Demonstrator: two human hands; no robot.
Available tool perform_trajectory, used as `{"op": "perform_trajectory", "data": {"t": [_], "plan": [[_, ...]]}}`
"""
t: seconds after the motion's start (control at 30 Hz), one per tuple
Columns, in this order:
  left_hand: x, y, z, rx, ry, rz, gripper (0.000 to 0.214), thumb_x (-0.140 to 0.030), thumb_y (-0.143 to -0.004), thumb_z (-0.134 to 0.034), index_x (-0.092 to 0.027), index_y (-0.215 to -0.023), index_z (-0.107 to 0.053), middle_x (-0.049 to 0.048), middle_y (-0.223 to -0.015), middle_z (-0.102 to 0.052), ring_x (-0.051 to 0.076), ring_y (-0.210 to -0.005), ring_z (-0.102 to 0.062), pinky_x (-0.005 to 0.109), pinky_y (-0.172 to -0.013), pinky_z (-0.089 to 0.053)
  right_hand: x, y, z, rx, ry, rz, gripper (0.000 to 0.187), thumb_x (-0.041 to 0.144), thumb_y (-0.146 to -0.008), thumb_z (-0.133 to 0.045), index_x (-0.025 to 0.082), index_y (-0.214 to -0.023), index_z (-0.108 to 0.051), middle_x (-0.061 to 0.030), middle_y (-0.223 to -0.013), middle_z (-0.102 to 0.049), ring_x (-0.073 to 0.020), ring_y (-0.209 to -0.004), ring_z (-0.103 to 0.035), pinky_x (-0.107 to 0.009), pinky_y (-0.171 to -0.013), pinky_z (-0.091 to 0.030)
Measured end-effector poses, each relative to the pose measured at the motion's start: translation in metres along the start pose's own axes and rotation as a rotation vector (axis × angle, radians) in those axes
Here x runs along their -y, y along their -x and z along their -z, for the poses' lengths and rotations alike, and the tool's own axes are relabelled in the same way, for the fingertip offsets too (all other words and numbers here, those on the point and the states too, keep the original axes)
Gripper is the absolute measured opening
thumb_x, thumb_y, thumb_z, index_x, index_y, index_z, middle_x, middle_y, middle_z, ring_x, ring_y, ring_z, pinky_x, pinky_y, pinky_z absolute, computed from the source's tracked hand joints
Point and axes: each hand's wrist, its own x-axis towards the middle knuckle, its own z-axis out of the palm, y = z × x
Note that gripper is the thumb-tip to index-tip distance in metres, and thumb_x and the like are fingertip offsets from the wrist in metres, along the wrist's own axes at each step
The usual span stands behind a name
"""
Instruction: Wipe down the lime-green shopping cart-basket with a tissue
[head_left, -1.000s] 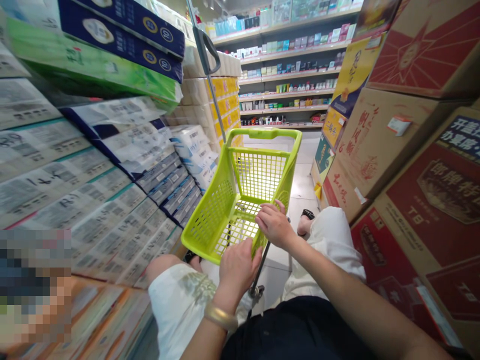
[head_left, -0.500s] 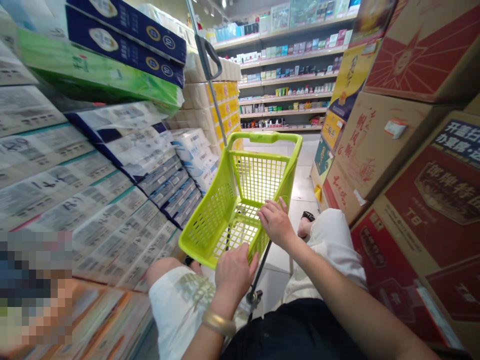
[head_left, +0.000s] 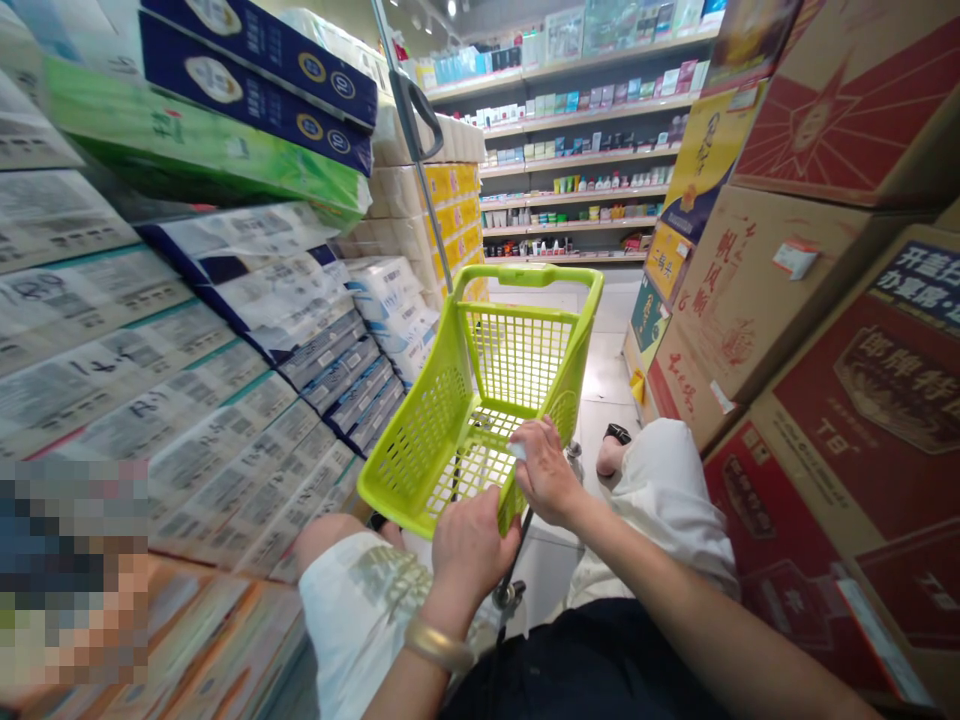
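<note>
A lime-green shopping basket cart [head_left: 409, 432] stands tilted between my knees, its lattice floor and sides bare. My left hand [head_left: 469, 548], with a gold bangle at the wrist, is closed over the cart's near rim; its fingertips are hidden behind the edge. At the right-hand rim, my right hand [head_left: 546, 472] is bent with fingers curled. A small white scrap [head_left: 517, 450], like a wipe or tissue, shows at those fingers, over the rim. A thin grey pole with a black handle [head_left: 417, 115] rises along the cart's far left side.
Stacked tissue packs [head_left: 150, 350] line the left side. Liquor cartons [head_left: 757, 290] rise on the right beside my knee. Beyond the cart run pale floor tiles [head_left: 600, 370] and shelves [head_left: 577, 150] of small bottles and boxes. A blurred-out patch covers the lower left.
My right hand has drawn down along the rim towards me, its fingers now more curled, and the white scrap now shows at them. My left hand stays at the near rim.
</note>
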Motion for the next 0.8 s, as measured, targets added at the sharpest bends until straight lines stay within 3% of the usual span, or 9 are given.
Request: {"op": "perform_trajectory", "data": {"t": [0.17,0.3,0.43,0.6,0.7,0.8], "plan": [[-0.003,-0.001,0.002,0.045,0.000,0.020,0.020,-0.039,-0.087,-0.051,-0.022,-0.094,-0.059,0.0070,-0.080,-0.069,0.026,-0.081,-0.066,0.035,-0.071,-0.041,-0.005,-0.017,0.006,-0.172,0.040,-0.113,0.028,0.024,-0.091,-0.045,0.020,-0.118,-0.052,-0.0124,-0.110,-0.058,-0.0282,-0.109,-0.051,-0.049,-0.100,-0.041],[-0.005,-0.002,0.004,0.088,-0.006,0.043,0.024,-0.043,-0.088,-0.049,-0.022,-0.094,-0.058,0.0085,-0.085,-0.069,0.027,-0.086,-0.066,0.035,-0.074,-0.042,0.015,-0.011,0.008,-0.090,0.097,-0.135,0.024,0.033,-0.096,-0.046,0.023,-0.113,-0.059,-0.0093,-0.111,-0.056,-0.0226,-0.097,-0.056,-0.036,-0.087,-0.046],[-0.006,-0.002,0.005,0.100,0.016,0.039,0.026,-0.043,-0.086,-0.050,-0.021,-0.099,-0.057,0.0079,-0.087,-0.070,0.027,-0.086,-0.066,0.035,-0.074,-0.042,0.027,-0.010,0.004,-0.025,0.267,-0.269,0.018,0.032,-0.092,-0.052,0.023,-0.097,-0.066,-0.0074,-0.099,-0.054,-0.0234,-0.092,-0.052,-0.038,-0.083,-0.042],[-0.005,0.001,0.006,0.102,0.059,0.021,0.023,-0.043,-0.085,-0.053,-0.023,-0.096,-0.057,0.0056,-0.087,-0.070,0.025,-0.087,-0.066,0.034,-0.074,-0.041,0.012,-0.020,0.003,-0.095,0.266,-0.203,0.023,0.017,-0.083,-0.055,0.020,-0.103,-0.066,-0.0100,-0.109,-0.057,-0.0273,-0.109,-0.047,-0.041,-0.093,-0.034],[-0.003,0.002,0.005,0.087,0.060,0.016,0.024,-0.044,-0.084,-0.054,-0.023,-0.095,-0.057,0.0051,-0.087,-0.070,0.025,-0.087,-0.065,0.034,-0.074,-0.041,0.006,-0.018,0.004,-0.121,0.202,-0.125,0.028,0.013,-0.089,-0.049,0.023,-0.110,-0.066,-0.0062,-0.097,-0.062,-0.0233,-0.102,-0.052,-0.038,-0.090,-0.032],[-0.002,0.002,0.003,0.077,0.054,0.011,0.026,-0.045,-0.085,-0.053,-0.022,-0.095,-0.057,0.0055,-0.087,-0.069,0.026,-0.087,-0.065,0.035,-0.074,-0.041,0.014,-0.010,0.005,-0.102,0.189,-0.075,0.022,0.017,-0.092,-0.049,0.024,-0.099,-0.069,-0.0052,-0.092,-0.064,-0.0221,-0.096,-0.053,-0.036,-0.085,-0.033]]}}
